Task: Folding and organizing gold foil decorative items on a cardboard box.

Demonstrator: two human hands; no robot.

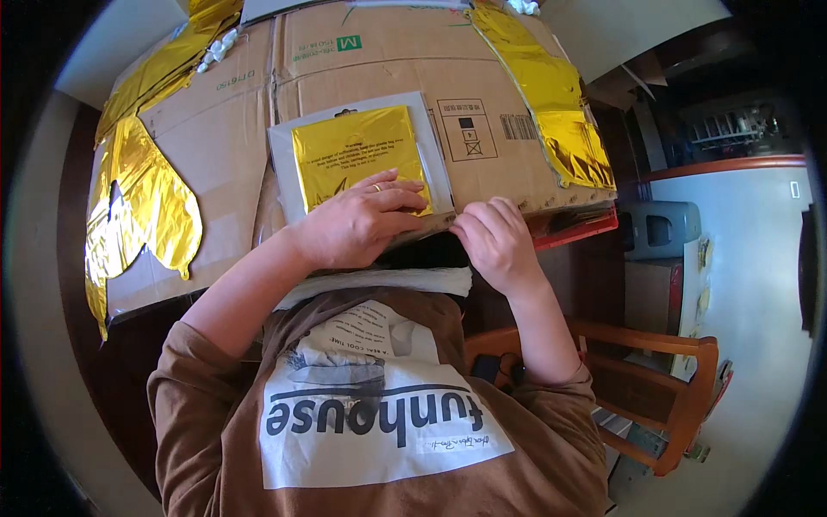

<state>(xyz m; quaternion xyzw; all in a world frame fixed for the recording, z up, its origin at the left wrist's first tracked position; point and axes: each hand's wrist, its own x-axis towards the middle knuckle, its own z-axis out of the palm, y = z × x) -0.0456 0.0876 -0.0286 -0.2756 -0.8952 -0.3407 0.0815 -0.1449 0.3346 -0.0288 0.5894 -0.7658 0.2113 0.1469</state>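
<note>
White strip: lies between torso and cardboard's near edge [405, 281].
Right hand [498, 246]: fingers bunched in a pinch at cardboard's near edge, by packet's near right corner; can't tell which it grips.
Left hand [366, 220]: loosely bent fingers laid over packet's near edge; underside hidden, grip can't be told.
Packet [355, 142]: gold foil inside, flat on cardboard [388, 73], mid near edge.
Gold foil, left [164, 202]: over near left corner.
Gold foil, right [551, 103]: along right edge.
White bits [217, 50]: toward far left corner.
</note>
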